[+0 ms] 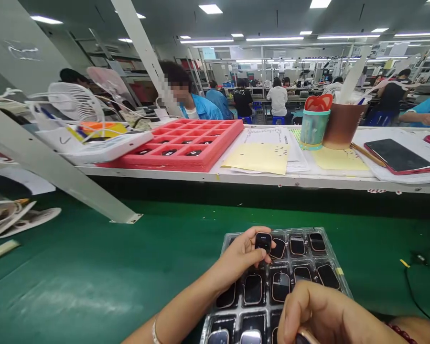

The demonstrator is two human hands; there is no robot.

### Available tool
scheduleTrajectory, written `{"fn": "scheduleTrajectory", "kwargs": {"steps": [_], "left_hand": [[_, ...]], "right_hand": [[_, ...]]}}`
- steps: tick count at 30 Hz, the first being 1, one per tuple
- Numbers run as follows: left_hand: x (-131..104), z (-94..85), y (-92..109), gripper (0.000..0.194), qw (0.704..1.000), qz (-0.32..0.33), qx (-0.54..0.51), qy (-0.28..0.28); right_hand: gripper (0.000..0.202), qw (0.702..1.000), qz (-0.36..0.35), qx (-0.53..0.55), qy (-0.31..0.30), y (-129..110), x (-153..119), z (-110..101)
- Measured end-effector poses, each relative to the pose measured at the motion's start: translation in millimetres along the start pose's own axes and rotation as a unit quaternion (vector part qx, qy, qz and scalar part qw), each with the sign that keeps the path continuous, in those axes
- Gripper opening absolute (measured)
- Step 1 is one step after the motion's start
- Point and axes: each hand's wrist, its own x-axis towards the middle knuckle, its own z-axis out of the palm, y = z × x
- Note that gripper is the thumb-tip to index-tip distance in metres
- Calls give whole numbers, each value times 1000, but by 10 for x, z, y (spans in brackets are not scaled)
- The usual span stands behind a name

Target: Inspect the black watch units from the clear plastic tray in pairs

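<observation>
Head view: right fingers [291, 310] largely hide a gold-rimmed device [304, 338].

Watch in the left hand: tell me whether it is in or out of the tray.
Out: the watch is gripped by the fingers of the left hand, held over the tray.

Head-worn camera looks forward and down, close over green bench [93, 267].

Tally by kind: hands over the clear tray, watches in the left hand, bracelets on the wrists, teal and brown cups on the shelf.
Hands: 2 (left hand, right hand)
Held watch: 1
Bracelets: 2 (silver bangle, red beads)
Cups: 2 (teal cup, brown cup)
Total: 7
</observation>
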Motion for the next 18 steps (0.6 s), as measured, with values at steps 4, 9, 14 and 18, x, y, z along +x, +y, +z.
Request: {"fn": "scheduleTrajectory", "kwargs": {"steps": [4,9,14,18], "left_hand": [[-10,-6,37,25,999,38,-7,36],[-80,-8,133,30,995,78,-11,57],[-139,-30,169,30,994,91,15,54],[-140,-29,167,24,995,89,23,44]], "right_hand": [[43,998,-47,-42,18,-26,201,-263],[40,965,-107,-205,127,-116,534,-685],[37,953,-116,-259,104,-111,602,-817],[24,948,-115,-275,109,-107,616,-789]]}}
